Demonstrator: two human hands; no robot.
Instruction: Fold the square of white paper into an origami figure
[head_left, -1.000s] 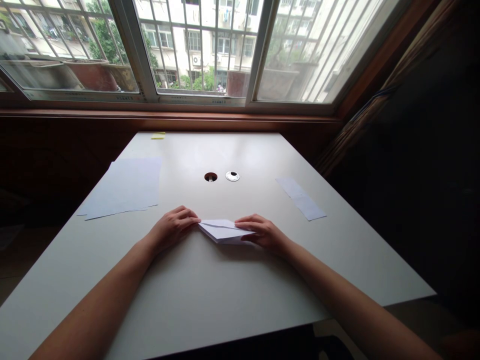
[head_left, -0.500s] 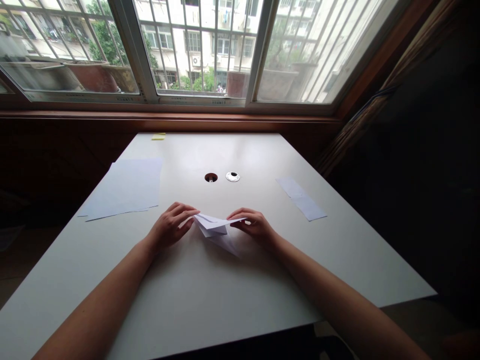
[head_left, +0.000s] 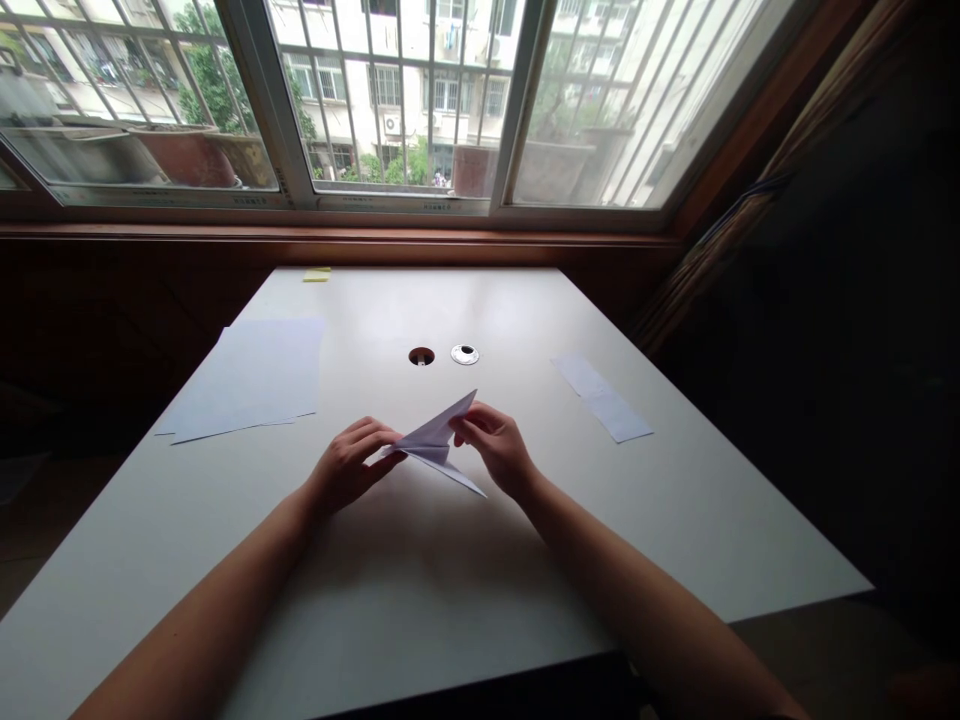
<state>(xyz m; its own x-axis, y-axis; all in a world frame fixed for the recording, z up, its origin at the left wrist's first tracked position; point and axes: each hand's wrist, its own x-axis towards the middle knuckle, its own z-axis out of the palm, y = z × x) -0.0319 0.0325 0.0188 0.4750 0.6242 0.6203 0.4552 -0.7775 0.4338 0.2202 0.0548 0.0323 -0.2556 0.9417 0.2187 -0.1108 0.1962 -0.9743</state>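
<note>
A folded white paper plane [head_left: 435,430] is held between my hands over the middle of the table. Its pointed end lies to the left, and its two wing-like flaps spread apart toward the right, one tilted up and away, the other slanting down toward me. My left hand [head_left: 354,458] pinches the pointed end between thumb and fingers. At the far flap's outer part, my right hand [head_left: 491,445] is closed on the paper's edge with thumb and fingertips.
Several white sheets [head_left: 251,380] lie at the table's left edge. A creased paper strip [head_left: 604,397] rests at the right. Farther back are a round hole [head_left: 421,356], a metal ring cover [head_left: 465,354] and yellow sticky notes [head_left: 316,274]. A barred window stands beyond the white table [head_left: 450,590].
The paper has turned, its far flap now tilted up and its near flap more visible. My right hand has moved slightly left with the flap; my left hand sits a little nearer me.
</note>
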